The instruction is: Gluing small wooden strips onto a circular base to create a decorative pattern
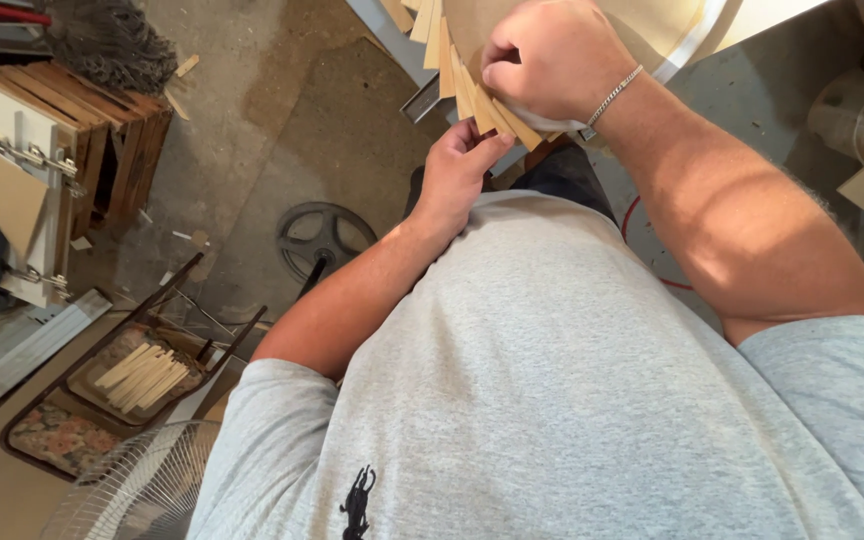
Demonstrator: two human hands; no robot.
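Your right hand (547,55) is curled into a loose fist, knuckles up, pressing down on a fan of thin wooden slats (472,85) that spread along the edge of a round pale board (652,25). The fingers are tucked under, so you cannot tell exactly what they pinch. A silver bracelet (612,95) sits at that wrist, and the forearm runs back toward you, bent at the elbow.

Your left hand (457,170) reaches up from below, palm turned inward, with fingertips and thumb closed narrowly on the lower ends of the slats just beneath the right fist. Its arm is bent and held close to your grey shirt (552,400).

Down on the floor to your left, a tray (102,375) holds a loose bundle of similar sticks (142,378), well apart from your hands.
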